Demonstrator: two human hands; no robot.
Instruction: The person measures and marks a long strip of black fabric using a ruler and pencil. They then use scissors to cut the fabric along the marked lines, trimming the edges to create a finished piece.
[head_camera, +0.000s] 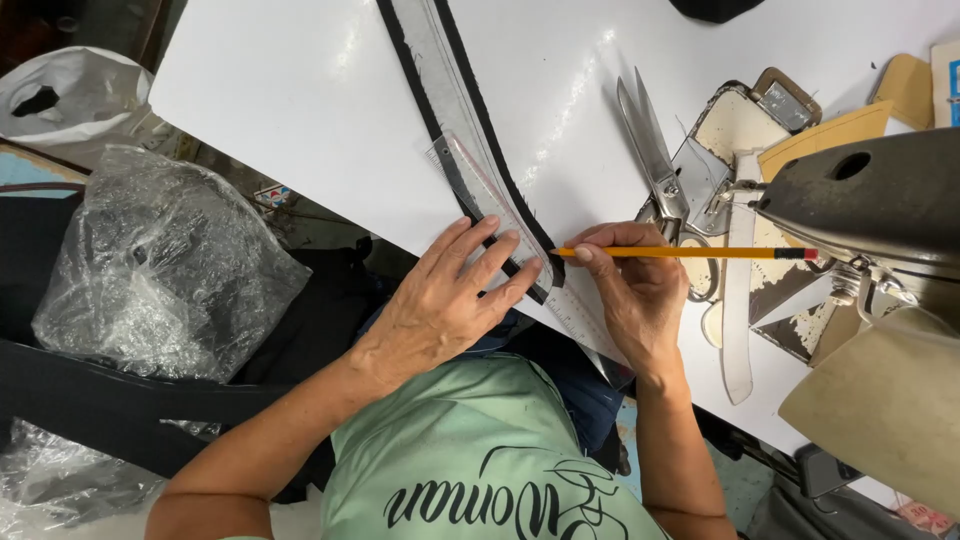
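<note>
My left hand (445, 300) lies flat with spread fingers on a clear plastic ruler (480, 185), pressing it onto a long strip of black-edged grey fabric (440, 60) on the white table (290, 110). The strip runs from the table's far edge down to the near edge. My right hand (630, 285) grips a yellow pencil (690, 253) with a red and black end. The pencil lies almost level, its tip touching the strip's near end beside my left fingertips.
Large steel scissors (655, 165) lie right of the strip. A dark iron (870, 195) stands at the right over worn cream-coloured pieces (735, 125) and brown card (830, 130). Crumpled clear plastic bags (160, 270) sit left, below the table edge.
</note>
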